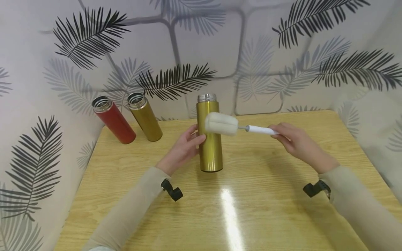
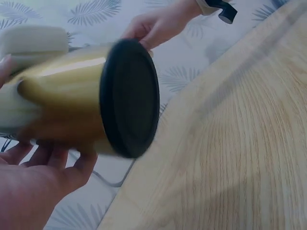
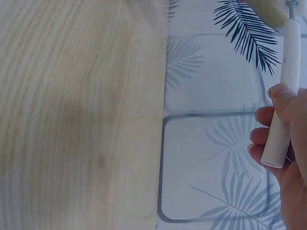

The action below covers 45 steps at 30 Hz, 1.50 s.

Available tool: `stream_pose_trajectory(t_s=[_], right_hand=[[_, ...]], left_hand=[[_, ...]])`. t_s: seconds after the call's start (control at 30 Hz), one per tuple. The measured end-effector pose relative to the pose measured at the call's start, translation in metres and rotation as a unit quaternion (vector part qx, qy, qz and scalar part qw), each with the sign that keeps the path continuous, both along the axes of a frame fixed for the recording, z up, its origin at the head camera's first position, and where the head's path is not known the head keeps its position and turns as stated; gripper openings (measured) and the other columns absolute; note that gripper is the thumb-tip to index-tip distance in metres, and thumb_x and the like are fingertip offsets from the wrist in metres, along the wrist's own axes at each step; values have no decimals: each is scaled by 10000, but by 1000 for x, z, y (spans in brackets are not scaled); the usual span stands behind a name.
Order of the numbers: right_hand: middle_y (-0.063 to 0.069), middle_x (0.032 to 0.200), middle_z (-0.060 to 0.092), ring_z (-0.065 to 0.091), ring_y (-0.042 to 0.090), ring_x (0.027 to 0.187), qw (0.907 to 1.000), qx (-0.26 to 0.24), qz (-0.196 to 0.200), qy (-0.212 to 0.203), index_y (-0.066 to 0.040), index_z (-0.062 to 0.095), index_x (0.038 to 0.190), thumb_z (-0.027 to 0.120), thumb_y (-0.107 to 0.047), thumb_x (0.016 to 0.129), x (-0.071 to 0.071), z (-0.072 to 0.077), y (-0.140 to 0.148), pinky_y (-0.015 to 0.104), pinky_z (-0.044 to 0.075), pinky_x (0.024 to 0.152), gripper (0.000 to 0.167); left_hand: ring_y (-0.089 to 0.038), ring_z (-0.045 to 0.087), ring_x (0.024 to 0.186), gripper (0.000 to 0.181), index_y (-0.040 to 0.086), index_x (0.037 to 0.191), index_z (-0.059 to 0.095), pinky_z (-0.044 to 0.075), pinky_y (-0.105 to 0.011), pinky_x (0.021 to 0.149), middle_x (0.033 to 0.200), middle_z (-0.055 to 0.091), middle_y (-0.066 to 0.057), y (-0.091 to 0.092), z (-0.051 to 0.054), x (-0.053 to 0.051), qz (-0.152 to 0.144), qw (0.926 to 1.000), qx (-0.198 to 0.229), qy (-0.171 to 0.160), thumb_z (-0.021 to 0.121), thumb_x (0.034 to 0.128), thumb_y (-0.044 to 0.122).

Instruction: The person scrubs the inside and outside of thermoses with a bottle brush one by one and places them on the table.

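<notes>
My left hand grips a tall gold thermos flask around its middle, lifted off the table with its lidless steel mouth upward. In the left wrist view the black base of the flask faces the camera. My right hand holds a bottle brush by its white handle. The cream sponge head of the brush points left and lies in front of the flask's upper body, outside its mouth. Whether sponge and flask touch, I cannot tell.
At the back left of the wooden table stand a red flask and a smaller gold flask, both without lids. A wall with a leaf pattern rises behind the table and along its sides.
</notes>
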State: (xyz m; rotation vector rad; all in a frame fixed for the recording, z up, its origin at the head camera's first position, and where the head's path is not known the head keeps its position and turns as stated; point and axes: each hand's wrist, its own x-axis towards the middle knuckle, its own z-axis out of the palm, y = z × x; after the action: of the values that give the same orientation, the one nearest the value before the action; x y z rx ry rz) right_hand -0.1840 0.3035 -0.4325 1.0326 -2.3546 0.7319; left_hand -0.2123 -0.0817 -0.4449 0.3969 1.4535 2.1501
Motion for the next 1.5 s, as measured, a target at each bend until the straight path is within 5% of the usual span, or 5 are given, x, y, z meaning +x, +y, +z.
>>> stream_pose_trajectory(t_s=[0.4, 0.73, 1.03, 1.3, 1.5], right_hand=[[86, 924, 676, 475, 125, 718, 9984, 62, -560, 96, 20, 717, 1214, 779, 172, 803, -4, 20, 0, 218, 372, 651, 442], [32, 910, 661, 481, 95, 720, 9998, 173, 54, -35, -5, 721, 1193, 785, 118, 829, 0, -1, -5, 208, 408, 641, 390], [-23, 956, 655, 499, 52, 761, 9974, 554, 325, -333, -16, 712, 1232, 814, 119, 782, 16, -24, -5, 280, 489, 612, 480], [-2, 990, 675, 557, 74, 794, 9967, 585, 493, -282, 0, 718, 1216, 446, -376, 1085, 24, -32, -3, 286, 514, 647, 483], [14, 969, 660, 493, 54, 761, 9978, 453, 388, -284, 3, 705, 1226, 738, 37, 919, 20, -29, -2, 227, 458, 643, 310]], left_hand=[[-268, 600, 1215, 1177, 83, 1535, 344, 454, -501, 1116, 1432, 537, -223, 2, 1, 0, 132, 9973, -707, 121, 895, 636, 604], [-254, 505, 1331, 560, 63, 1602, 353, 349, -596, 1178, 1496, 482, -110, -6, -1, -8, 226, 9991, -365, 46, 548, 1094, 192], [-196, 526, 1291, 494, -11, 1559, 394, 423, -547, 1121, 1371, 567, -47, -13, 2, -12, 509, 9987, -81, -9, 495, 1113, 177], [-223, 560, 1252, 443, 81, 1521, 427, 500, -441, 1022, 1306, 600, -47, -16, 6, -13, 881, 9959, 129, -185, 522, 1103, 190], [-191, 640, 1096, 221, 214, 1229, 504, 534, -378, 905, 1152, 686, -21, -14, 3, -10, 876, 9955, 312, -203, 637, 1054, 238]])
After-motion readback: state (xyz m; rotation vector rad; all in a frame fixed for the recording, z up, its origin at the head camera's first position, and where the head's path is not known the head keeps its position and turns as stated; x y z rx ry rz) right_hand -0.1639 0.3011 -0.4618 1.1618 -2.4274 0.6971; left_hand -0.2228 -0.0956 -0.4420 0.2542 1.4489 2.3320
